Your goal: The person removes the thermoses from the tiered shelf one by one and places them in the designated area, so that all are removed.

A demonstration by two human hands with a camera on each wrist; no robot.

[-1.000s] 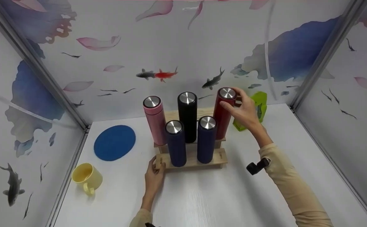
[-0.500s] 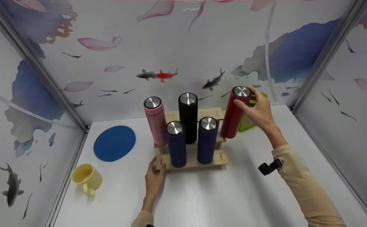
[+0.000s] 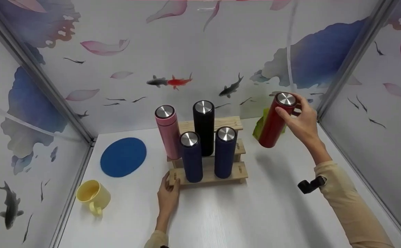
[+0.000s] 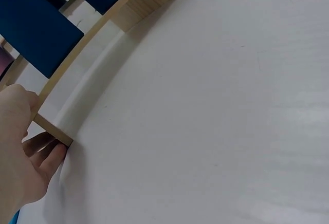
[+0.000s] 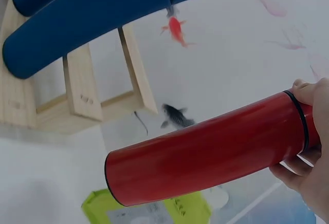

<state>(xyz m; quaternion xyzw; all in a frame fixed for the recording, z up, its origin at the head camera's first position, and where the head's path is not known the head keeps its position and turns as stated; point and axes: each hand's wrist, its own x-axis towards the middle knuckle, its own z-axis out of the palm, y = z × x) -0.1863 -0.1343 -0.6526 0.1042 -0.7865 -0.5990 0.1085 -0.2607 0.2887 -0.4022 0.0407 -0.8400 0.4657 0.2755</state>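
My right hand (image 3: 304, 120) grips a red thermos bottle (image 3: 274, 124) near its silver-topped cap. The bottle is tilted and held in the air, right of a stepped wooden rack (image 3: 240, 169). In the right wrist view, the fingers wrap the cap end of the red thermos (image 5: 216, 152). My left hand (image 3: 168, 198) holds the rack's front left corner; the left wrist view shows the thumb above the board (image 4: 77, 54) and the fingers at its end piece. Two dark blue thermoses, one (image 3: 192, 162) left and one (image 3: 224, 158) right, stand on the lowest step. Behind them stand a pink thermos (image 3: 169, 137) and a black one (image 3: 205, 137).
A green object (image 3: 259, 127) stands behind the red thermos, partly hidden by it. On the left side of the white table lie a round blue mat (image 3: 124, 156) and a yellow mug (image 3: 95, 196). Printed wall panels (image 3: 117, 20) enclose the table at the back and sides.
My right hand has lifted the red thermos off the rack's right side and carried it rightward, baring part of the upper steps. My left hand stays at the rack's corner.
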